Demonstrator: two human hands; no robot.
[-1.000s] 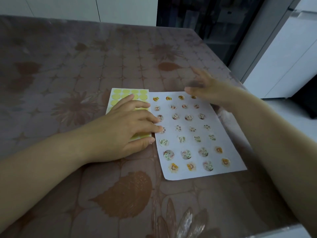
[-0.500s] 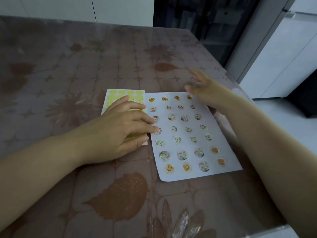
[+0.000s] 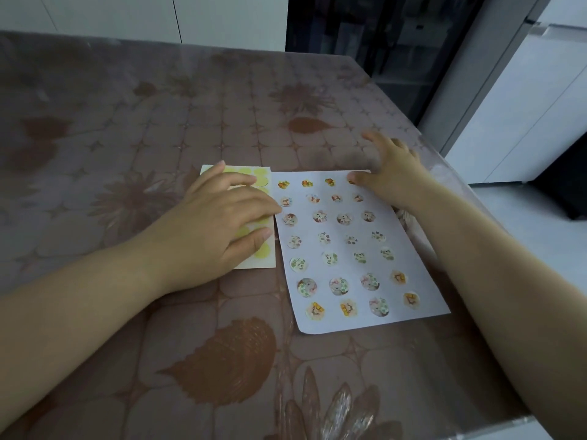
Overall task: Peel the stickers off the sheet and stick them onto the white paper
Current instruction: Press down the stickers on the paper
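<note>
1. Left hand [image 3: 209, 230] lies palm-down on the yellow sticker sheet [image 3: 263, 251], fingers straight and slightly apart, pressing it to the table [image 3: 158, 122].
2. The sheet sits just beside the left edge of the white paper [image 3: 336, 229].
3. Right hand [image 3: 394, 173] is at the paper's far right corner, fingers spread, thumb tip touching the paper.
4. Round picture stickers [image 3: 339, 285] fill the paper in rows of four.
</note>
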